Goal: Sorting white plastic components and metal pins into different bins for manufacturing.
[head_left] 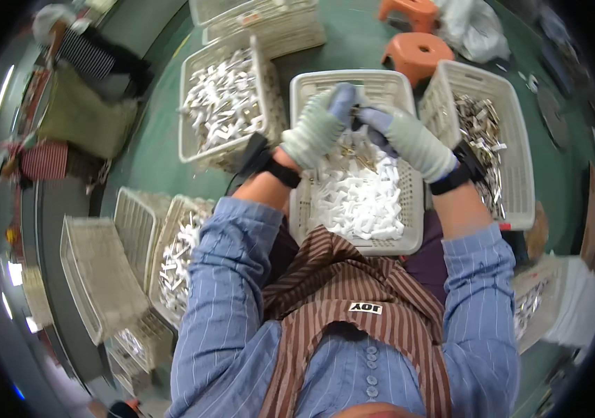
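My left hand [319,129] and my right hand [412,136], in pale knit gloves with blue-grey fingertips, meet over the far part of a white plastic basket [419,202]. Their fingers are closed together around something small and dark, too small and covered to name. Below them a heap of small white plastic pieces [360,202] fills the basket, with a few brass-coloured metal pieces among them near the hands. A black band with a box-shaped device circles each wrist.
At the right stands a basket [518,153] of metal pieces [478,125]; at the left, a basket [184,115] of white pieces [224,97]. Orange stools [417,56] and a plastic bag [475,31] lie beyond. More baskets [99,279] stand lower left. Two people [92,56] are far left.
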A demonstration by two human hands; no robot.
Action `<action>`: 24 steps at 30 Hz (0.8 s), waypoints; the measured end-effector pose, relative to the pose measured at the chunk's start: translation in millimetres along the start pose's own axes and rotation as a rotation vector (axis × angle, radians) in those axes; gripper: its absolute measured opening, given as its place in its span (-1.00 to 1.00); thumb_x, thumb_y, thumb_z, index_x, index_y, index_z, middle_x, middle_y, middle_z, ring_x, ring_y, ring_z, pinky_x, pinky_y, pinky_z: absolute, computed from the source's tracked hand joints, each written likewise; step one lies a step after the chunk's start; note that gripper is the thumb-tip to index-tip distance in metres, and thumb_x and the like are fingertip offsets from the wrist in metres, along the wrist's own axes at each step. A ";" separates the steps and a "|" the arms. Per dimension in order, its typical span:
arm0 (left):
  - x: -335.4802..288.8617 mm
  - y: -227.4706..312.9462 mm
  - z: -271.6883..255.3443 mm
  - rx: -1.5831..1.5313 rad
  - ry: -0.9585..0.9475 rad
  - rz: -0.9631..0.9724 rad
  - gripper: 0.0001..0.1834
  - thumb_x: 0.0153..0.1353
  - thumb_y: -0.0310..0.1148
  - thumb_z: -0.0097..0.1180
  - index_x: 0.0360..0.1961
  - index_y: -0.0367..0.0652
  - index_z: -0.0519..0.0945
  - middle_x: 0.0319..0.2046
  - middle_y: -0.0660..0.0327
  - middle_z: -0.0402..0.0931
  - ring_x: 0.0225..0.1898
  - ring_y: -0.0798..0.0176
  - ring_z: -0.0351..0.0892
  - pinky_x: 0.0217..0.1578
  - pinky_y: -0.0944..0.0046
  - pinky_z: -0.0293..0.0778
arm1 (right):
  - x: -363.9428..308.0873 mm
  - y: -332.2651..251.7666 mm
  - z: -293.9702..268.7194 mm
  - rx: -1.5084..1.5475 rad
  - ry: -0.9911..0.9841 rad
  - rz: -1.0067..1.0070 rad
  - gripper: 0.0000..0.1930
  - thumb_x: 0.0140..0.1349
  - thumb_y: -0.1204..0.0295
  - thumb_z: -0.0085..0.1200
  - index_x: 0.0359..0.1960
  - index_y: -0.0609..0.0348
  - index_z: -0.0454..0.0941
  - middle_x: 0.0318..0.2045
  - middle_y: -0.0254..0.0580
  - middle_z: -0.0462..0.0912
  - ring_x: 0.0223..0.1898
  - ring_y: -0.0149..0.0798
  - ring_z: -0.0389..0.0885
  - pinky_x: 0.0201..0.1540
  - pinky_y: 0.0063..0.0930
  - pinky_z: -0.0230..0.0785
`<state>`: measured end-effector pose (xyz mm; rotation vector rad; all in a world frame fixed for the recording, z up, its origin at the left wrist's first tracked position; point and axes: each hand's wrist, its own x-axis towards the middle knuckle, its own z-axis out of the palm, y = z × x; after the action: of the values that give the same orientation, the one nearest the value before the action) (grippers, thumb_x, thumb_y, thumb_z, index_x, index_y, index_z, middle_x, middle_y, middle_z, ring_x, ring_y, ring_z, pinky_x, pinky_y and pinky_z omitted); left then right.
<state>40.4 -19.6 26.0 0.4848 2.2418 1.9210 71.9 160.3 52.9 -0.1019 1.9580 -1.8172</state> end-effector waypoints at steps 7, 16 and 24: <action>8.4 -22.9 -6.4 -0.020 -0.028 -0.257 -0.64 0.35 -0.03 -0.04 -0.30 -0.11 0.57 -0.57 0.38 0.41 -0.64 0.46 0.31 -0.63 0.38 0.27 | 14.1 37.0 -19.4 0.056 0.191 0.047 -0.64 0.30 0.05 -0.01 -0.22 0.10 0.55 -0.49 -0.41 0.57 -0.56 -0.53 0.46 -0.48 -0.63 0.34; 13.3 -122.2 -212.3 -0.457 0.545 -0.381 -0.60 0.35 -0.03 -0.05 -0.31 -0.19 0.53 -0.46 0.14 0.57 -0.56 0.24 0.50 -0.51 0.30 0.47 | 58.4 77.9 -34.0 0.086 0.280 0.244 -0.68 0.30 0.14 -0.05 -0.11 0.08 0.54 -0.42 -0.38 0.60 -0.49 -0.45 0.54 -0.45 -0.54 0.44; 6.0 -128.7 -254.4 -1.099 0.324 -0.254 -0.70 0.38 -0.23 -0.24 0.01 -0.11 0.41 -0.05 0.14 0.51 -0.10 0.21 0.45 -0.10 0.34 0.36 | 89.9 253.9 -9.3 -0.161 0.020 0.546 -0.75 0.24 0.40 -0.08 -0.14 0.14 0.60 -0.49 -0.28 0.61 -0.56 -0.37 0.52 -0.56 -0.43 0.40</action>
<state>-65.0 -271.3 -56.7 -0.2694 0.9439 2.7547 52.9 167.7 -215.9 0.3663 1.9017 -1.3104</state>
